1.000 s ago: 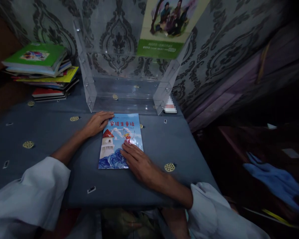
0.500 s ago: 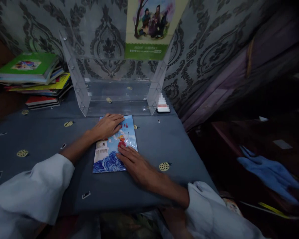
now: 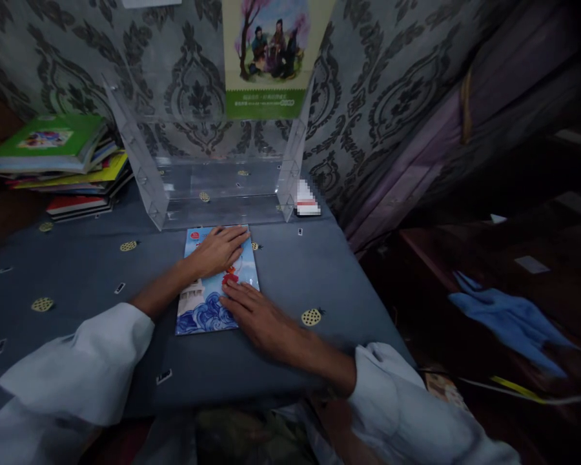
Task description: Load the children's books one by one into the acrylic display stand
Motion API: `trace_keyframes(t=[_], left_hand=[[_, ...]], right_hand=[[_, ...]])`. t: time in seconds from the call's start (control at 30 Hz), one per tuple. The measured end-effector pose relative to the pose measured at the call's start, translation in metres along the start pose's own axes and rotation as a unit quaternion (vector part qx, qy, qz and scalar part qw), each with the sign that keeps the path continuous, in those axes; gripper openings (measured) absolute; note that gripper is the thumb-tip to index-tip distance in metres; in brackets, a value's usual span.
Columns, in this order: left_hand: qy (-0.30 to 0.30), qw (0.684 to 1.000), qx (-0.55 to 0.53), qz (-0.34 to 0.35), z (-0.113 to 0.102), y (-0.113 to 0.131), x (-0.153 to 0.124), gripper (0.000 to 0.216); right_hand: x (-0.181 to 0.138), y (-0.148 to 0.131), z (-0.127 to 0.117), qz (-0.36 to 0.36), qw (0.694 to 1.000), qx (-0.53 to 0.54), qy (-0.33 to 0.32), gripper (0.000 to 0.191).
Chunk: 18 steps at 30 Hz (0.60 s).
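A thin blue picture book (image 3: 201, 309) with a lighthouse and waves on its cover lies flat on the grey-blue tablecloth (image 3: 77, 271). My left hand (image 3: 217, 250) rests palm down across the book's upper half, fingers stretched out. My right hand (image 3: 256, 314) lies flat on the book's lower right edge, fingers spread. Neither hand grips anything. Just beyond the book stands a clear acrylic stand (image 3: 213, 174), with a green-bordered illustrated book (image 3: 271, 55) leaning upright at its top.
A stack of books (image 3: 61, 161) with a green one on top sits at the back left. Patterned wallpaper rises behind the stand. The table's right edge drops to a dark area holding a blue cloth (image 3: 508, 320).
My left hand slid right from the book's top left corner onto its cover. The right hand stayed on the lower right edge. The view drifted up and right.
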<state>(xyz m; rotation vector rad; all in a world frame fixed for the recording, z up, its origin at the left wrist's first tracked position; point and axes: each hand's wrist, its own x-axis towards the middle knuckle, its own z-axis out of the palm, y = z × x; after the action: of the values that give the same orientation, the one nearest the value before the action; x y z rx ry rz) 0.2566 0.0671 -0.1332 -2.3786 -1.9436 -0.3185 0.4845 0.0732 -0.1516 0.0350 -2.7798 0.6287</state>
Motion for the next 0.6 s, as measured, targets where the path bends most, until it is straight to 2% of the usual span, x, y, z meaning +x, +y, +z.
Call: trace_keyframes(t=[0.2,0.3,0.47,0.6], left_hand=[[0.008,0.999,-0.038,-0.016,0.000,0.030,-0.038,0.046],[0.022,0.997,-0.063,-0.039,-0.004,0.045,-0.060,0.045],[0.036,0.992,-0.072,-0.096,-0.006,0.051,-0.096,0.046],[0.111,0.966,-0.065,-0.224,0.007,0.040,-0.116,0.051]], right_hand=[[-0.001,-0.004,-0.010,0.027,0.997,0.050,0.058,0.025],[-0.004,-0.003,-0.012,0.059,0.994,0.052,0.079,0.023],[-0.006,0.004,-0.018,0.113,0.990,-0.006,0.086,0.045],[-0.001,0.011,-0.027,0.159,0.985,-0.042,0.051,0.058]])
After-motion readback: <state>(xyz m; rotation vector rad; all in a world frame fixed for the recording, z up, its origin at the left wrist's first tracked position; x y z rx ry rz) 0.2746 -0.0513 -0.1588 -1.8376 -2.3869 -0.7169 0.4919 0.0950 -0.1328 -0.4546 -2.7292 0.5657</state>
